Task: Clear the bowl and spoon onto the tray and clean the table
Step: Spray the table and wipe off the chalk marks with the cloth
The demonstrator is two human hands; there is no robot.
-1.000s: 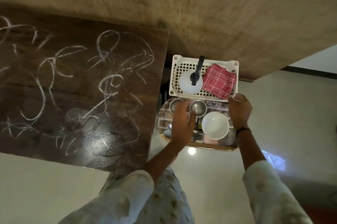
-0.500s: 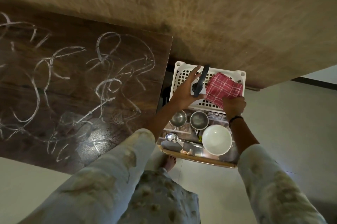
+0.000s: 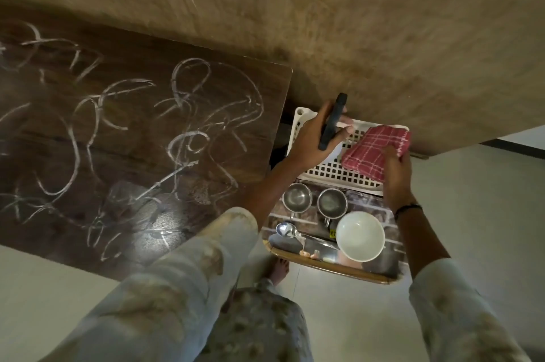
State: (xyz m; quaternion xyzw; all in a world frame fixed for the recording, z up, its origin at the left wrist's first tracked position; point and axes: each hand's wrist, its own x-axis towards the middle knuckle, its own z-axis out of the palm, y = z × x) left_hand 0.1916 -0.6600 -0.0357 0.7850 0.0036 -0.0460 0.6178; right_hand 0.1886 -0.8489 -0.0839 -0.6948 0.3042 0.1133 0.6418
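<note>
Now | left hand (image 3: 317,142) grips spray bottle (image 3: 333,121) above white basket (image 3: 333,174) | right hand (image 3: 396,176) pinches red cloth (image 3: 374,152) | bowl (image 3: 360,235), spoon (image 3: 287,230) already on tray (image 3: 333,268) | step: fetching cleaners | next: spray and wipe chalky desk (image 3: 132,137)

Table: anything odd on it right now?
Yes. The table is covered in white scribbled streaks, not yet wiped. Bowl and spoon already sit on the tray, with small scraps near its front edge.
</note>
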